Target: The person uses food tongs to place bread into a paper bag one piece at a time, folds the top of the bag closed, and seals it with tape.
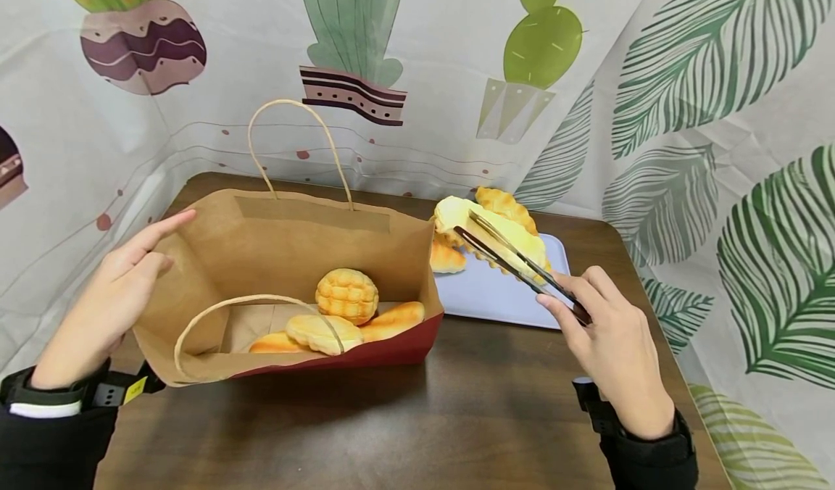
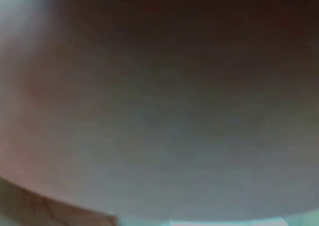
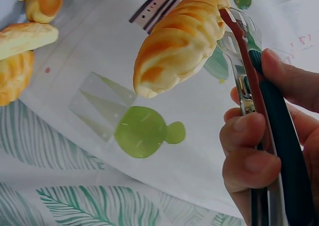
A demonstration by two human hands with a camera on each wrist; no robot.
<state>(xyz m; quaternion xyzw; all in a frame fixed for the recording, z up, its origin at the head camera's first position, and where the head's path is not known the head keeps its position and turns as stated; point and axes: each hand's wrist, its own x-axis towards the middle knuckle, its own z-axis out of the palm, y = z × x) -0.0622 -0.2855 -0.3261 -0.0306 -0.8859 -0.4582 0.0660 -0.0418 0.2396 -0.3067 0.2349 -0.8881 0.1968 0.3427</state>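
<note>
A brown paper bag point(image 1: 313, 251) with a red outside stands open. My left hand point(image 1: 111, 301) holds its left rim, index finger straight and thumb over the edge; the other fingers are hidden. In the left wrist view a blurred surface covers nearly everything. My right hand point(image 1: 616, 345) grips metal tongs with dark handles point(image 1: 515, 258). Between their tips is a ridged golden bread roll point(image 3: 179, 42), its pale side up in the head view, above a light tray point(image 1: 496, 301). In the bag lie a round scored bun point(image 1: 347, 296), a pale roll point(image 1: 322, 333) and other breads.
A golden bread point(image 1: 507, 209) and a smaller roll point(image 1: 446, 256) are on the tray, right of the bag. Two looped handles rise from the bag; the front handle point(image 1: 238, 301) crosses its opening. A printed cloth point(image 1: 443, 40) hangs behind the brown table point(image 1: 391, 425).
</note>
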